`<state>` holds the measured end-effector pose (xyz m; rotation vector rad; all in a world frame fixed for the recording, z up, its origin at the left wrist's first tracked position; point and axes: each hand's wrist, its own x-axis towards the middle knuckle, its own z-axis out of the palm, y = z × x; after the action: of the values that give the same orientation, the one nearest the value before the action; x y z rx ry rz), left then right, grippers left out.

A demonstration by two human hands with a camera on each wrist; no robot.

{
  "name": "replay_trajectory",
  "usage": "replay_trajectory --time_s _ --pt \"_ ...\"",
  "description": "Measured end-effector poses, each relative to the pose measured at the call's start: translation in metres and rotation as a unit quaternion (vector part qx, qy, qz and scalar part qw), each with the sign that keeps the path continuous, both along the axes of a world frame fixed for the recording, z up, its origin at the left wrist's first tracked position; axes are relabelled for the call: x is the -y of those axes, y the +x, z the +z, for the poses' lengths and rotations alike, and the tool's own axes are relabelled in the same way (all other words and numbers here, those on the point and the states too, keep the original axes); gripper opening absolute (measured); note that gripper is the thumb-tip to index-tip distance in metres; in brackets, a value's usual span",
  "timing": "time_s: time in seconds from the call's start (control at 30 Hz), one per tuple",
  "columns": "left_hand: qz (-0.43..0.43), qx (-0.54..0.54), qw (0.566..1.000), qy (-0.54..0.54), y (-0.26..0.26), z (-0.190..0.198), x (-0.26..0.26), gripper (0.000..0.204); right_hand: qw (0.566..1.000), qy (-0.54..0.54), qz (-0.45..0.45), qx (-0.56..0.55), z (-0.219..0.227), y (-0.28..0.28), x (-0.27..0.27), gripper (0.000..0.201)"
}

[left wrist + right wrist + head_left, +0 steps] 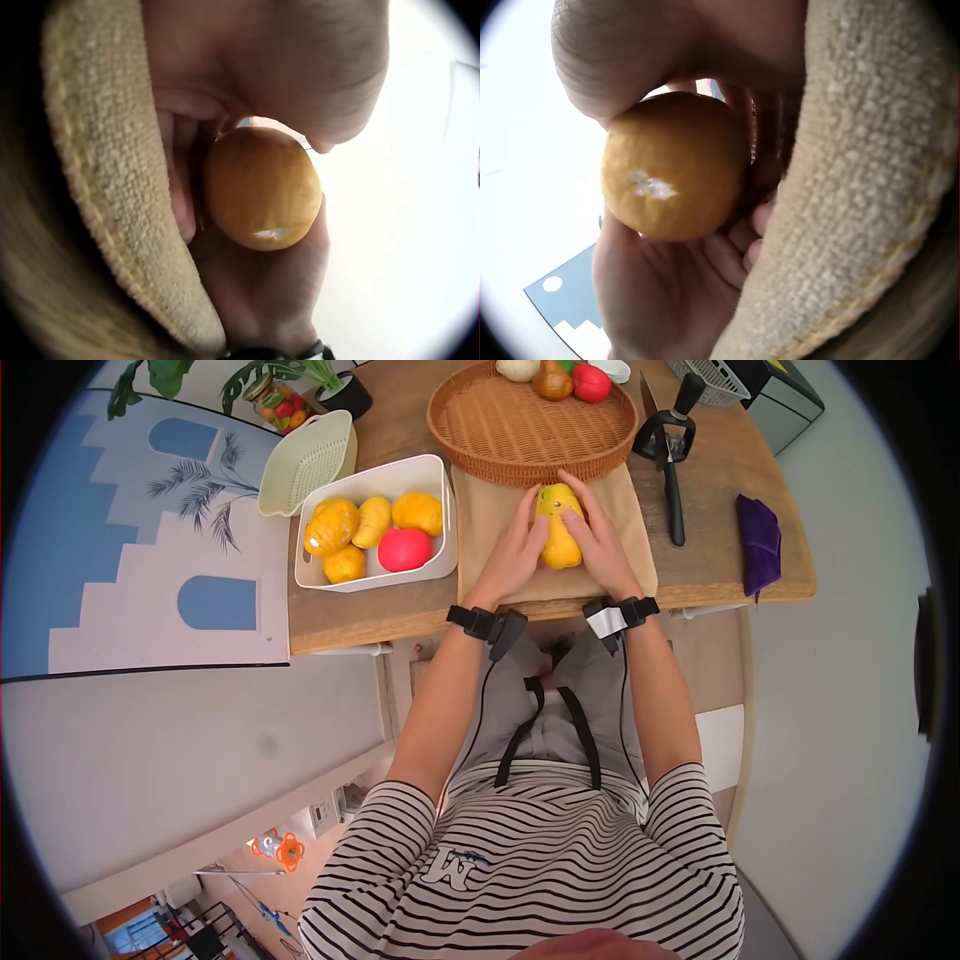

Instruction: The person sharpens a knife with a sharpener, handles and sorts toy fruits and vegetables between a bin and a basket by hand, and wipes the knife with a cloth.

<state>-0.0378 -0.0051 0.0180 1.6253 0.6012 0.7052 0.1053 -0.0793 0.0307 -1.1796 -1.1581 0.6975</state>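
Note:
A yellow, elongated fruit (pixel 562 545) with small dark marks near its far end lies between my two hands over a beige towel (pixel 490 510). From its left side my left hand (pixel 515 555) holds it, and my right hand (pixel 605 545) grips the other side with the thumb on top. Seen in the left wrist view, the fruit's rounded near end (pixel 262 184) has a pale patch low on it. That same pale patch shows on the fruit (pixel 675 165) in the right wrist view, with the towel's thick edge (pixel 855 172) beside the fingers.
Left of the towel stands a white bin (pixel 445 555) with several yellow fruits and a red one. A pale green basket (pixel 305 465) leans behind it. Beyond my hands is a round wicker tray (pixel 530 420). To the right are a knife (pixel 672 500) in a black holder and a purple pouch (pixel 760 545).

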Motion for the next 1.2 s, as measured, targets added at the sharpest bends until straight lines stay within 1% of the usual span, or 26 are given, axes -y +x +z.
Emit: replay_trajectory --time_s 0.03,0.07,0.1,0.13,0.2,0.23,0.27,0.33,0.37,0.4,0.43,0.47,0.53,0.57,0.6,0.63,0.7,0.77,0.83,0.9,0.97,1.03,1.07,1.13,1.17,1.2 --pt "-0.045 0.001 0.997 -0.068 -0.002 0.005 0.002 0.069 1.0 0.002 -0.002 0.001 0.0 0.003 -0.001 0.043" --pt "-0.047 0.0 0.997 -0.067 -0.001 0.004 0.002 0.069 0.999 -0.011 0.005 -0.042 -0.002 0.006 -0.002 0.042" --pt "-0.091 0.028 0.995 -0.009 0.0 0.002 0.002 0.081 0.996 -0.025 0.011 -0.086 -0.004 0.007 -0.002 0.041" --pt "-0.135 0.054 0.988 0.047 -0.002 0.0 0.004 0.093 0.996 -0.026 0.011 -0.089 -0.007 0.007 -0.001 0.041" --pt "-0.138 0.028 0.99 0.021 -0.004 0.006 0.004 0.097 0.987 -0.045 0.017 -0.154 -0.004 0.008 -0.001 0.041" --pt "-0.143 0.005 0.99 -0.003 -0.004 0.01 0.004 0.101 0.987 -0.045 0.018 -0.154 -0.008 0.009 -0.002 0.041" --pt "-0.143 0.006 0.99 -0.002 -0.004 0.012 0.005 0.101 0.986 -0.04 0.03 -0.156 -0.011 0.009 -0.002 0.042" --pt "-0.113 0.016 0.993 -0.034 -0.004 0.017 0.008 0.092 0.986 -0.034 0.042 -0.157 -0.015 0.011 -0.004 0.044" --pt "-0.113 0.017 0.993 -0.033 -0.003 0.012 0.005 0.092 0.987 -0.006 0.051 -0.152 -0.013 0.009 -0.004 0.045" --pt "-0.099 0.013 0.995 0.009 -0.002 0.003 0.001 0.08 0.987 0.022 0.06 -0.146 -0.011 0.008 -0.004 0.047" --pt "-0.083 0.008 0.995 0.051 -0.001 -0.006 -0.003 0.07 0.987 0.023 0.06 -0.145 -0.009 0.007 -0.004 0.047" --pt "-0.083 0.007 0.995 0.051 0.0 -0.006 -0.004 0.07 0.987 0.028 0.066 -0.143 -0.006 0.007 -0.003 0.046" --pt "-0.065 -0.032 0.995 -0.069 -0.001 -0.007 -0.004 0.046 0.986 0.032 0.071 -0.144 -0.009 0.005 -0.001 0.045" --pt "-0.065 -0.034 0.995 -0.071 -0.001 -0.009 -0.005 0.046 0.996 0.014 0.051 -0.069 -0.011 0.005 -0.001 0.045" --pt "-0.053 -0.013 0.996 -0.073 -0.001 -0.011 -0.007 0.042 0.999 -0.003 0.03 0.008 -0.013 0.006 -0.001 0.046" --pt "-0.04 0.009 0.996 -0.075 -0.001 -0.013 -0.008 0.04 0.999 -0.003 0.031 0.007 -0.014 0.006 -0.001 0.046" --pt "-0.032 0.023 0.995 -0.091 0.001 -0.013 -0.005 0.041 0.997 -0.043 0.032 0.055 -0.009 0.006 -0.001 0.05" --pt "-0.024 0.039 0.993 -0.105 0.001 -0.009 -0.002 0.042 0.998 -0.048 0.025 0.038 -0.013 0.008 -0.002 0.05" --pt "-0.02 0.019 0.999 -0.046 0.0 -0.003 0.0 0.041 0.998 -0.054 0.017 0.019 -0.02 0.009 -0.005 0.051" --pt "-0.02 0.017 0.999 -0.03 0.002 -0.003 0.0 0.042 0.999 0.0 -0.02 0.043 -0.022 0.005 -0.006 0.048" --pt "-0.019 0.013 1.0 -0.015 0.002 -0.003 0.001 0.042 0.999 0.005 -0.021 0.032 -0.018 0.004 -0.004 0.047" --pt "0.001 -0.025 0.999 0.038 0.003 0.0 0.001 0.045 0.999 0.012 -0.021 0.024 -0.015 0.004 -0.003 0.045" --pt "0.001 -0.025 0.999 0.038 0.002 0.001 0.0 0.045 1.0 -0.007 -0.005 0.015 -0.015 0.006 -0.003 0.043" --pt "-0.036 -0.041 0.998 -0.028 -0.002 0.003 -0.001 0.061 1.0 -0.024 0.011 0.007 -0.014 0.008 -0.003 0.041" --pt "-0.035 -0.041 0.998 -0.027 -0.002 0.008 0.002 0.061 0.999 -0.032 -0.001 -0.039 -0.012 0.007 -0.002 0.039" --pt "-0.091 0.01 0.995 -0.035 -0.003 0.012 0.006 0.071 0.996 -0.04 -0.013 -0.084 -0.011 0.006 -0.002 0.037"
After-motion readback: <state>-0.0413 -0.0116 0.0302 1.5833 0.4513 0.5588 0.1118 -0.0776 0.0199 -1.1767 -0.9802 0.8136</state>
